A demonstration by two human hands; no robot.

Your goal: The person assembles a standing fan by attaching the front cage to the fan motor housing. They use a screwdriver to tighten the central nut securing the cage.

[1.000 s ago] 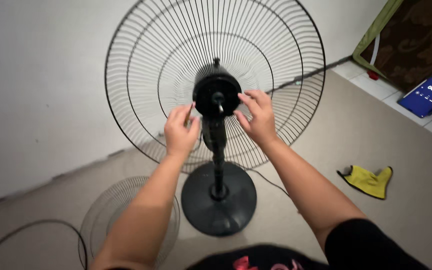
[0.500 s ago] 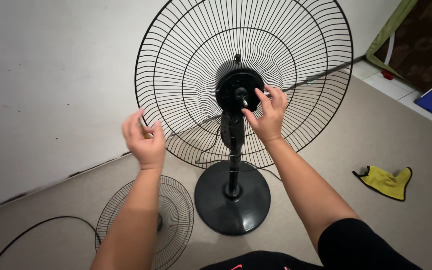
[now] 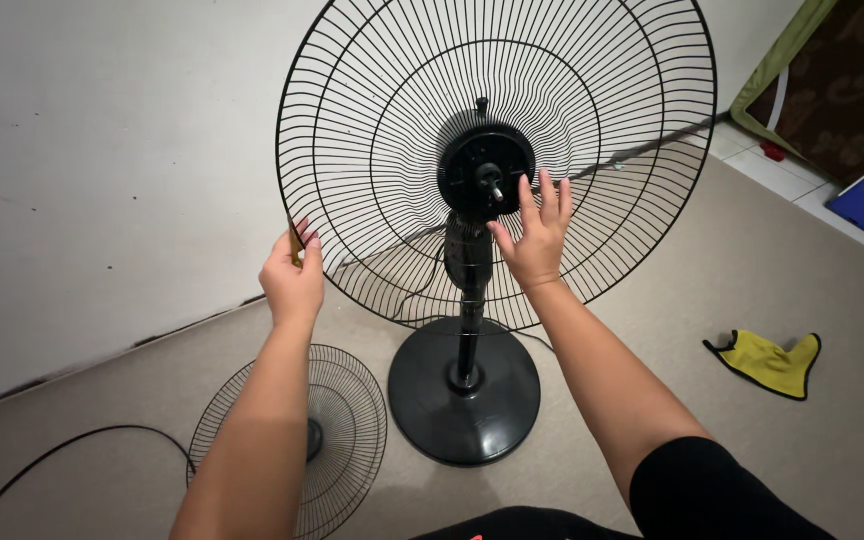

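Pinching the outer rim of the rear fan guard (image 3: 372, 150), the left hand (image 3: 293, 282) also keeps a small brownish object between its fingers, too hidden to identify. Right hand (image 3: 535, 238) rests spread, fingers up, against the wires just beside the black motor hub (image 3: 485, 175). Both forearms reach upward from the lower edge.

My left hand (image 3: 292, 285) grips the thin black wire of the metal fan guard (image 3: 372, 150), and my right hand (image 3: 532, 240) lies by the matt black plastic motor hub (image 3: 482, 165). The round base (image 3: 462, 395) is glossy plastic; the yellow rag (image 3: 767, 362) is soft cloth.
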